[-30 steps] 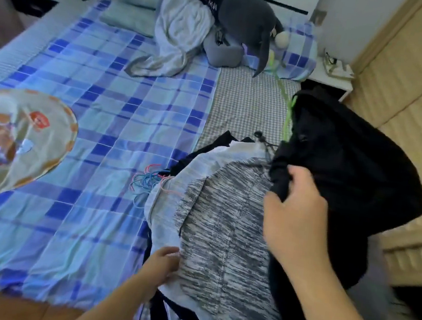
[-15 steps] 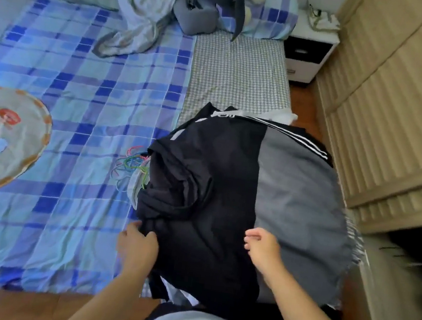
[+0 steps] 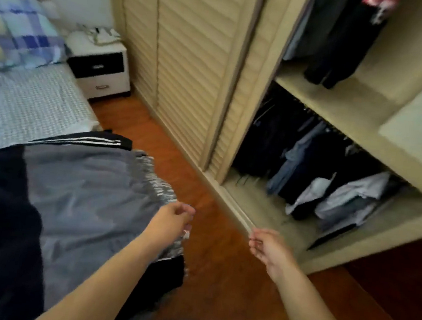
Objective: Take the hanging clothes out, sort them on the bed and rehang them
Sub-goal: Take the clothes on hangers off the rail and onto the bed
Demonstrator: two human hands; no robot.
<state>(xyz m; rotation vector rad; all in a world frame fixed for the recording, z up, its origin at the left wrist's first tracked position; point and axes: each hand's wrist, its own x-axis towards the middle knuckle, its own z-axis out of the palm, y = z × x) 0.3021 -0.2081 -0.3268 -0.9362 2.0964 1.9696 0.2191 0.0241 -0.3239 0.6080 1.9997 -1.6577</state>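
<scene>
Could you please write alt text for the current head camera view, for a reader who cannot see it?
Both hands, the left hand and right hand, hang loosely curled and hold nothing between a pile of dark and grey clothes on the bed and an open wardrobe with clothes hanging on two rails. A nightstand stands beside the bed.

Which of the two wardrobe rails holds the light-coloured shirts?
The lower rail, under the shelf: pale shirts hang at its right end beside dark clothes. The upper section shows only dark garments and a red patch.
</scene>
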